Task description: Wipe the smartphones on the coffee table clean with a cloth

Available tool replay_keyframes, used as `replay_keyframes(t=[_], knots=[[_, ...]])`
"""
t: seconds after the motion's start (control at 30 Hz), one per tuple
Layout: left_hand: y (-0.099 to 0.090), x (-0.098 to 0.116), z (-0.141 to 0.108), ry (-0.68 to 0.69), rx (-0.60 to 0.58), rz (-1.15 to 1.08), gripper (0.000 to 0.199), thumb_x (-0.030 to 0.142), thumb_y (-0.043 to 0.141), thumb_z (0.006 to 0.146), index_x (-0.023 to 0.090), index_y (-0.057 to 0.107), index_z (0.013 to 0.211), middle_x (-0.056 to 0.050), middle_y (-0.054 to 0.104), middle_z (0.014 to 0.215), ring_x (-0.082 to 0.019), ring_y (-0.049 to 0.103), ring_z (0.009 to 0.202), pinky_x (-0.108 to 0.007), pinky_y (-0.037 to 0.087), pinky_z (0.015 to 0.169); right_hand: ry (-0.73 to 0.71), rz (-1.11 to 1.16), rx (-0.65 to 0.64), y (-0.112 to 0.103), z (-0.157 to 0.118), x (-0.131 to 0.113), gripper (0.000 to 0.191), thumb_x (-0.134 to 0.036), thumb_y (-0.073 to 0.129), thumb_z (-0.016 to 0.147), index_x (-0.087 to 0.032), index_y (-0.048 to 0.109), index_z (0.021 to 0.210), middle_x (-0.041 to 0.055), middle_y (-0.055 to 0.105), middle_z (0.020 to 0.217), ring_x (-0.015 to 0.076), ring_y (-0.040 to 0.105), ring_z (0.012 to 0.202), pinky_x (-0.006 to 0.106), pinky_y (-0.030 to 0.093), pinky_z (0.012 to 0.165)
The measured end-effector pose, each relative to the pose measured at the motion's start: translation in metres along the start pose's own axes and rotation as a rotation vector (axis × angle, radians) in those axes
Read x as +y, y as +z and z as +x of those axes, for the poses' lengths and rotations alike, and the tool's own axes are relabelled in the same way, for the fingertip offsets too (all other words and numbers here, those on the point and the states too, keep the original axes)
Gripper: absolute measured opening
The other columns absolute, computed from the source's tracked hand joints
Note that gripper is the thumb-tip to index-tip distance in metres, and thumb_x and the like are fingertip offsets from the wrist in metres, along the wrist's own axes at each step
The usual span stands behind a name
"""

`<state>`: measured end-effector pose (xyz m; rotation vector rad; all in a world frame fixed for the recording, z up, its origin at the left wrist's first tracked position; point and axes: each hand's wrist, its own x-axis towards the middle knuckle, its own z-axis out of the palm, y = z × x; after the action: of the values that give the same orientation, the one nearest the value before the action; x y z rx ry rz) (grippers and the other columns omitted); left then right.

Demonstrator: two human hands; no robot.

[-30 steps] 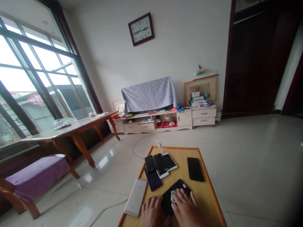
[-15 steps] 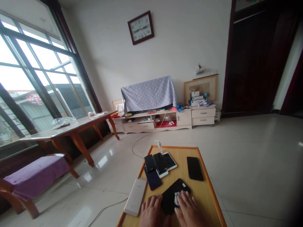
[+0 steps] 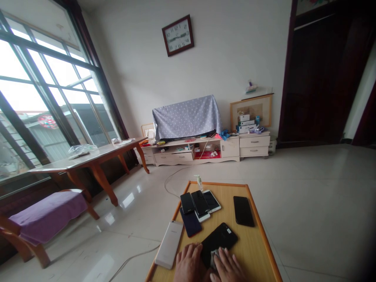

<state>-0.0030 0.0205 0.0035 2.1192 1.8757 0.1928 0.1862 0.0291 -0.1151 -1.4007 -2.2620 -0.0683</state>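
Note:
A black phone with a small white sticker [image 3: 221, 238] lies slanted on the wooden table [image 3: 246, 254], near its front. My left hand [image 3: 188, 261] rests at the phone's lower left edge, fingers curved and close together. Under the fingers of my right hand [image 3: 227, 266], a small grey-white cloth [image 3: 214, 257] is pressed onto the phone's lower part. To the left lies a silver phone [image 3: 169, 244]. Beyond it are a dark blue phone [image 3: 190, 223] and several overlapping black and white phones [image 3: 200, 202]. Another black phone [image 3: 243, 211] lies at the right.
A small pump bottle [image 3: 199, 182] stands at the table's far edge. Past it are a low white cabinet [image 3: 173, 157] and a cloth-covered object [image 3: 188, 117]. On the left stand a long table [image 3: 102, 154] and a chair with a purple cover [image 3: 49, 213].
My right hand and the cloth have slid down the phone, toward me. The view has shifted slightly. My left hand stays at the phone's edge.

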Motion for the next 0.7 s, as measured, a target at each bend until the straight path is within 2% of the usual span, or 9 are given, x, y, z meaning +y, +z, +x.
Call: replay_keyframes(t=[0.1,0.17,0.23,0.33,0.4,0.47,0.57,0.63,0.7], knots=[[-0.002,0.003,-0.002,0.009,0.014,-0.009,0.072,0.056,0.06,0.076,0.028,0.053,0.142,-0.004,0.054,0.148,-0.028,0.041,0.139,-0.037,0.029,0.113,0.187,0.031,-0.131,-0.041,0.015,0.011,0.064,-0.06,0.037,0.099,-0.017,0.058,0.141,0.0158,0.051,0.146,0.0386,0.051,0.134,0.055,0.046,0.108],[-0.002,0.003,-0.001,0.007,0.012,-0.011,0.074,0.056,0.061,0.074,0.028,0.053,0.142,-0.004,0.054,0.147,-0.028,0.041,0.139,-0.037,0.03,0.113,0.27,0.052,-0.174,-0.056,0.023,0.011,0.066,-0.059,0.036,0.099,-0.015,0.055,0.144,0.0166,0.046,0.15,0.0396,0.044,0.139,0.058,0.04,0.113],[-0.001,0.002,0.002,-0.001,-0.001,-0.011,0.074,0.055,0.061,0.074,0.028,0.053,0.142,-0.004,0.055,0.146,-0.028,0.042,0.138,-0.037,0.031,0.112,0.254,0.102,-0.197,-0.057,0.027,0.003,0.064,-0.061,0.041,0.097,-0.018,0.058,0.141,0.0155,0.047,0.149,0.0396,0.044,0.139,0.058,0.04,0.113],[0.003,-0.002,0.005,-0.021,-0.03,0.002,0.07,0.048,0.058,0.075,0.031,0.053,0.142,-0.003,0.056,0.146,-0.026,0.044,0.136,-0.037,0.033,0.11,0.13,0.189,-0.232,-0.045,0.026,-0.017,0.056,-0.063,0.048,0.094,-0.027,0.065,0.135,0.0116,0.052,0.144,0.0383,0.049,0.135,0.055,0.043,0.111],[0.003,-0.003,0.005,-0.023,-0.034,0.005,0.069,0.043,0.056,0.075,0.032,0.052,0.143,-0.002,0.055,0.146,-0.025,0.044,0.135,-0.037,0.033,0.109,0.081,0.223,-0.258,-0.043,0.025,-0.026,0.052,-0.062,0.048,0.095,-0.031,0.065,0.134,0.0093,0.053,0.144,0.0371,0.05,0.135,0.056,0.041,0.112],[0.002,-0.002,0.003,-0.012,-0.012,-0.005,0.069,0.043,0.056,0.075,0.031,0.052,0.143,-0.002,0.055,0.146,-0.024,0.044,0.135,-0.036,0.033,0.11,0.093,0.222,-0.275,-0.052,0.028,-0.024,0.053,-0.061,0.043,0.098,-0.031,0.061,0.137,0.0085,0.051,0.146,0.0365,0.047,0.138,0.06,0.035,0.115],[-0.002,0.002,-0.001,-0.001,0.013,-0.03,0.071,0.049,0.06,0.074,0.029,0.053,0.141,-0.003,0.055,0.146,-0.026,0.042,0.137,-0.037,0.03,0.113,0.183,0.156,-0.251,-0.076,0.038,-0.009,0.057,-0.059,0.034,0.101,-0.026,0.055,0.144,0.0104,0.047,0.15,0.0362,0.04,0.143,0.065,0.024,0.118],[-0.004,0.004,-0.001,-0.007,0.005,-0.037,0.074,0.052,0.062,0.072,0.028,0.054,0.142,-0.003,0.054,0.147,-0.027,0.04,0.139,-0.037,0.028,0.115,0.257,0.098,-0.226,-0.089,0.045,-0.002,0.06,-0.057,0.033,0.102,-0.021,0.052,0.146,0.0133,0.046,0.151,0.0367,0.036,0.144,0.066,0.021,0.119],[-0.004,0.004,-0.001,-0.009,-0.001,-0.035,0.075,0.052,0.062,0.072,0.028,0.053,0.142,-0.003,0.054,0.148,-0.028,0.04,0.139,-0.038,0.028,0.115,0.287,0.088,-0.246,-0.094,0.05,-0.004,0.062,-0.056,0.035,0.101,-0.017,0.052,0.146,0.0156,0.044,0.152,0.0379,0.036,0.144,0.065,0.022,0.119]])
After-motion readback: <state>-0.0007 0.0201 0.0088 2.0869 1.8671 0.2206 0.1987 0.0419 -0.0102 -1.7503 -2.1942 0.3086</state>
